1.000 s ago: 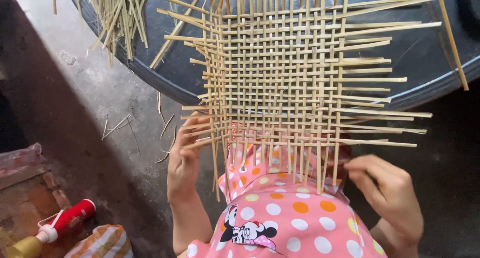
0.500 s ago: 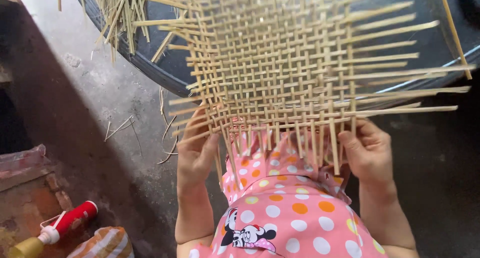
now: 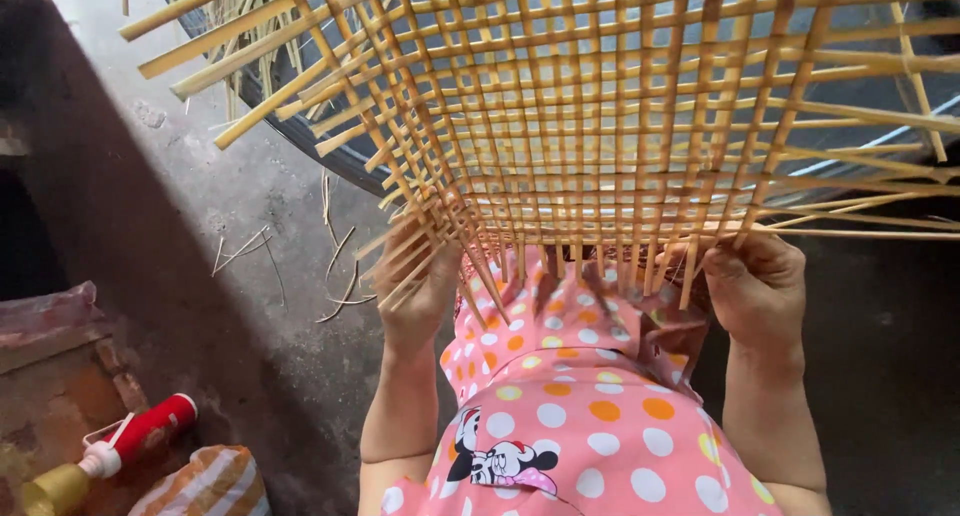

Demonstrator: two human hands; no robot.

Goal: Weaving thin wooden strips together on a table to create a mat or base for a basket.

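Observation:
A woven lattice of pale bamboo strips (image 3: 600, 116) fills the upper part of the head view, lifted and tilted toward me. My left hand (image 3: 425, 291) grips its near-left corner, fingers closed around the loose strip ends. My right hand (image 3: 755, 286) holds the near-right edge, fingers curled over several strips. Below the mat lies my lap in pink cloth with white and orange dots (image 3: 570, 416). The mat hides much of what is beneath it.
A large dark round tray (image 3: 330, 151) lies under the mat, with loose bamboo strips (image 3: 215, 6) at its far left. Stray slivers (image 3: 340, 266) lie on the concrete floor. A red and white bottle (image 3: 140, 436) and a striped sack (image 3: 200, 481) sit at lower left.
The mat has risen toward the camera and now looks much larger. My right hand moved in from the lower right and took hold of the near edge. My left hand kept its grip.

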